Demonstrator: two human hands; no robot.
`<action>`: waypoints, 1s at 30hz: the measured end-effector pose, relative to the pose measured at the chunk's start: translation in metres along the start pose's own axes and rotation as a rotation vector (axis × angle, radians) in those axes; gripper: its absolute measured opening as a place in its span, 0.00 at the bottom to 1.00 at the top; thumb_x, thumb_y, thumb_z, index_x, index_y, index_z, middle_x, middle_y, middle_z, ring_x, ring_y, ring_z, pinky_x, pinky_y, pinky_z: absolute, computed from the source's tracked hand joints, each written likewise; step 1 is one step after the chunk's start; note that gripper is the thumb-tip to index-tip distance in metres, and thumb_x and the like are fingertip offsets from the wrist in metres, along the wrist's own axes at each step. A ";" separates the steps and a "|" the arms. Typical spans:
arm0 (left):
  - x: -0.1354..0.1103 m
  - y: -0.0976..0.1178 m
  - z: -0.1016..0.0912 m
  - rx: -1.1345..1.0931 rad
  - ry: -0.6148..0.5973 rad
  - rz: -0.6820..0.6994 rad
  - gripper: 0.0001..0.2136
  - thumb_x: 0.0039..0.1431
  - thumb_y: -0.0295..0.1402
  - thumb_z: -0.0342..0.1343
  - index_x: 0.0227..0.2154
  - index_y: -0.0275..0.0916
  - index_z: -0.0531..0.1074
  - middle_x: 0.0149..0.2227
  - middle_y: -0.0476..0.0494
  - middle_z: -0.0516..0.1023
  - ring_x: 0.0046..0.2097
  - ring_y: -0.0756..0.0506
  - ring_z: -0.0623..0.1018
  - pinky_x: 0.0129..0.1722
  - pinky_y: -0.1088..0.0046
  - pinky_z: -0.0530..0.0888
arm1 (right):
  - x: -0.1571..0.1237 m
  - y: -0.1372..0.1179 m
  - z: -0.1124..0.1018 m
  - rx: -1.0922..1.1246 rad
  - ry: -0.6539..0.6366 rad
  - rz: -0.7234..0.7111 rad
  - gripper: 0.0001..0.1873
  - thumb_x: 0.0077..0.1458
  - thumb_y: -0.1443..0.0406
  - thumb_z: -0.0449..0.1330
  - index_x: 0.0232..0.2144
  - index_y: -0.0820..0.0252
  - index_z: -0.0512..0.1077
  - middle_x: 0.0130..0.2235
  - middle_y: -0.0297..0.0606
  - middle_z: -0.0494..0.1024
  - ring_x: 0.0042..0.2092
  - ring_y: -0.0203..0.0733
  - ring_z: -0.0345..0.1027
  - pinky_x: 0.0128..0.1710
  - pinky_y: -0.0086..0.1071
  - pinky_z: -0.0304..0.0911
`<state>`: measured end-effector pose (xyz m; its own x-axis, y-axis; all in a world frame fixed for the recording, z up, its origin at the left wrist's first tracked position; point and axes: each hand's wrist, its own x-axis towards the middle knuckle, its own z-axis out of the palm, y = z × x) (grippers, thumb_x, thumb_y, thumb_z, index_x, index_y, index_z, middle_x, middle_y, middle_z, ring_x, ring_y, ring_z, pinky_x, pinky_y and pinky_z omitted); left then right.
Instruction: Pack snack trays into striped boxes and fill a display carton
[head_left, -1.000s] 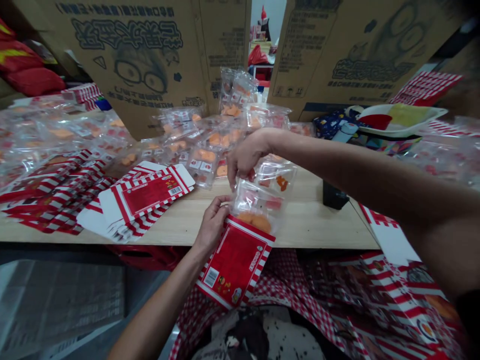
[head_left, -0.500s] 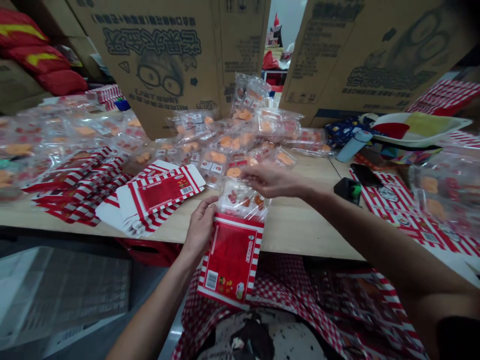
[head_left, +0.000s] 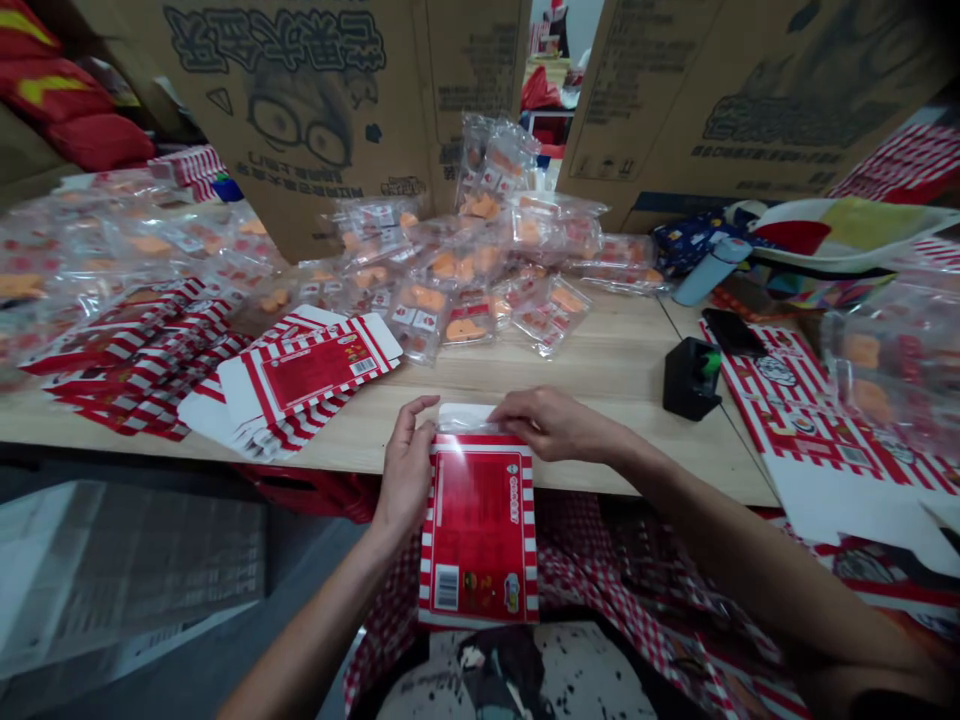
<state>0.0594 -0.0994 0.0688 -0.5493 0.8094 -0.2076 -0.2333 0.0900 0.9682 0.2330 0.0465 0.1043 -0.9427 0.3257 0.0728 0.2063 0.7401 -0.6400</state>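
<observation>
A red box with red-and-white striped edges (head_left: 478,530) hangs upright over the table's front edge, its top end towards the table. My left hand (head_left: 409,470) grips its upper left side. At the top opening, my right hand (head_left: 544,420) has its fingers closed on the clear plastic bag (head_left: 469,422), most of which is inside the box. A white flap stands up behind the bag. Beyond my hands, several clear bags with orange pieces (head_left: 465,265) lie heaped on the table.
Flat striped boxes (head_left: 300,375) are stacked at left, beside filled-looking striped packs (head_left: 142,350). A black tape dispenser (head_left: 691,380), a phone (head_left: 733,332) and a light blue bottle (head_left: 711,272) are at right. Large cardboard cartons (head_left: 315,120) stand behind.
My right hand has come down towards me, and the bag has slid down into the box until only its top edge shows. The box now hangs straighter, still in my left hand.
</observation>
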 end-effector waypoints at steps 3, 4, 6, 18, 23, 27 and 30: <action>-0.005 0.004 -0.002 0.128 -0.088 0.105 0.12 0.61 0.37 0.52 0.46 0.42 0.71 0.32 0.52 0.75 0.29 0.50 0.72 0.31 0.76 0.69 | 0.000 -0.001 -0.010 0.120 -0.205 -0.024 0.18 0.56 0.75 0.54 0.44 0.63 0.79 0.33 0.36 0.81 0.30 0.34 0.66 0.33 0.28 0.59; -0.006 0.007 -0.003 0.202 -0.131 0.149 0.10 0.63 0.37 0.50 0.42 0.41 0.72 0.33 0.51 0.75 0.31 0.49 0.72 0.33 0.76 0.69 | 0.001 0.000 -0.014 0.161 -0.260 -0.038 0.18 0.57 0.74 0.54 0.45 0.63 0.79 0.34 0.36 0.82 0.31 0.34 0.67 0.33 0.28 0.60; -0.005 0.013 -0.008 0.372 -0.230 0.234 0.11 0.65 0.38 0.48 0.37 0.39 0.72 0.32 0.49 0.74 0.33 0.48 0.71 0.35 0.75 0.68 | 0.002 0.001 -0.019 0.205 -0.311 -0.055 0.17 0.58 0.73 0.54 0.45 0.63 0.79 0.37 0.37 0.82 0.33 0.35 0.69 0.36 0.29 0.62; 0.015 0.042 -0.024 0.370 -0.362 0.106 0.10 0.60 0.41 0.55 0.38 0.41 0.66 0.25 0.55 0.65 0.24 0.52 0.60 0.24 0.78 0.57 | -0.035 -0.032 0.013 -0.270 0.359 -0.028 0.10 0.62 0.69 0.53 0.39 0.62 0.75 0.41 0.46 0.76 0.46 0.49 0.66 0.50 0.47 0.59; 0.014 0.050 -0.029 0.541 -0.451 0.238 0.11 0.63 0.40 0.52 0.36 0.37 0.73 0.28 0.50 0.69 0.28 0.50 0.66 0.28 0.76 0.62 | -0.044 -0.035 0.015 -0.310 0.295 0.109 0.08 0.62 0.66 0.56 0.38 0.61 0.75 0.61 0.52 0.66 0.61 0.56 0.58 0.59 0.51 0.55; 0.010 0.059 -0.032 0.671 -0.603 0.225 0.15 0.65 0.41 0.49 0.40 0.37 0.76 0.30 0.47 0.74 0.31 0.48 0.71 0.29 0.75 0.66 | -0.042 -0.028 0.006 -0.231 0.117 0.151 0.07 0.63 0.65 0.57 0.36 0.61 0.75 0.61 0.51 0.66 0.60 0.55 0.62 0.60 0.52 0.57; 0.006 0.068 -0.030 0.803 -0.636 0.237 0.14 0.64 0.43 0.53 0.35 0.37 0.75 0.25 0.51 0.70 0.27 0.50 0.66 0.26 0.76 0.62 | -0.038 -0.022 -0.005 0.001 -0.025 0.091 0.09 0.63 0.63 0.58 0.32 0.60 0.73 0.51 0.44 0.71 0.48 0.45 0.70 0.52 0.42 0.66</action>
<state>0.0162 -0.1064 0.1290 0.0653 0.9912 -0.1148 0.5534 0.0597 0.8308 0.2657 0.0207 0.1199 -0.9262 0.3771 -0.0048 0.2914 0.7076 -0.6437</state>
